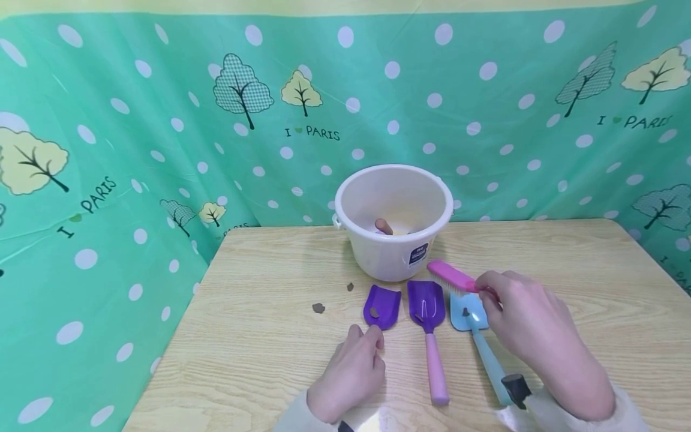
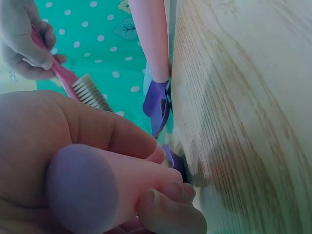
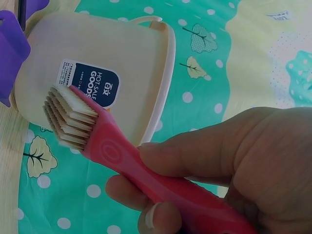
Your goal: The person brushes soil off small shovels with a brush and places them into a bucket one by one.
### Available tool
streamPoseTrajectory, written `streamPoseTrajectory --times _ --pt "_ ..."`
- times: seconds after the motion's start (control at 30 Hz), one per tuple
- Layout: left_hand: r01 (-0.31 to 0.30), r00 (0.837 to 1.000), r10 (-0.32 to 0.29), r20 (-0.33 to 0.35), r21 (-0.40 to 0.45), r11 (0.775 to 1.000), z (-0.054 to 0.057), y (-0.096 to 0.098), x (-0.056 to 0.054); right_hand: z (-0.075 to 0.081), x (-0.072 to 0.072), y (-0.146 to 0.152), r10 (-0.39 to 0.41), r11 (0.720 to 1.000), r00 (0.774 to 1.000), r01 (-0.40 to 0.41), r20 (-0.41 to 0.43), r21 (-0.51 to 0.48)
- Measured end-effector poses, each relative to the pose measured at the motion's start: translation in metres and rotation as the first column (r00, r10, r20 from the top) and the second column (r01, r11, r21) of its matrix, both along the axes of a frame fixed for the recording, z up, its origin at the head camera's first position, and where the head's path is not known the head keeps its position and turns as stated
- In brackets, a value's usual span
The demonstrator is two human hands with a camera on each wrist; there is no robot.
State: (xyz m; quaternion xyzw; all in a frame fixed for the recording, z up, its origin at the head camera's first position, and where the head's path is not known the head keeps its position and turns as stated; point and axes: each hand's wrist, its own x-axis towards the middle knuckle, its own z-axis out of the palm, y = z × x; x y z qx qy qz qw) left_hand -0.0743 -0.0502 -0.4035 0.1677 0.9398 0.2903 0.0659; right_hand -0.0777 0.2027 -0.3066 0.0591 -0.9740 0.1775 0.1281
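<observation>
My left hand point(image 1: 351, 369) grips the pink handle point(image 2: 136, 183) of a small purple shovel point(image 1: 384, 303), whose scoop lies on the table with a brown bit on it. In my right hand point(image 1: 526, 318) is a pink brush point(image 1: 452, 276) with pale bristles, held by its handle above the table. The right wrist view shows the brush's bristles point(image 3: 70, 117) in front of the bucket. A second purple shovel point(image 1: 426, 303) with a pink handle lies between the hands. Beneath the brush and right hand lies a light blue shovel point(image 1: 488, 357). Both carry small brown bits.
A white bucket point(image 1: 372, 255) stands behind the shovels, with a brown-ended item point(image 1: 384, 226) inside. Two brown crumbs, one larger point(image 1: 318, 308) and one smaller point(image 1: 350, 287), lie on the wooden table point(image 1: 259, 360) left of the shovels. A green dotted curtain point(image 1: 302, 180) hangs along the back.
</observation>
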Motion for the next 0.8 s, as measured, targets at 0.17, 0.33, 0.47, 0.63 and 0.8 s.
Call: streamPoseTrajectory --times 0.17,0.33,0.47,0.63,0.8 --pt "0.014 1.0 -0.014 -0.023 -0.01 1.0 0.002 -0.002 -0.001 0.001 0.002 -0.002 0.009 1.0 1.0 -0.009 0.013 -0.003" --pt "0.035 0.998 -0.036 -0.059 -0.011 0.999 0.005 -0.005 -0.004 0.001 0.002 -0.004 0.035 0.999 0.999 -0.035 0.02 0.0" --pt "0.047 0.997 -0.047 -0.061 -0.007 0.999 0.008 -0.008 -0.007 0.001 0.003 -0.007 0.054 0.999 0.997 -0.053 0.046 -0.008" --pt "0.047 0.998 -0.048 -0.041 -0.015 0.999 0.013 -0.012 -0.008 0.001 0.004 -0.012 0.071 0.997 0.995 -0.07 0.063 -0.024" --pt "0.044 0.999 -0.045 -0.026 -0.016 0.999 0.018 -0.014 -0.008 0.0 0.005 -0.016 0.1 0.994 0.992 -0.097 0.071 -0.052"
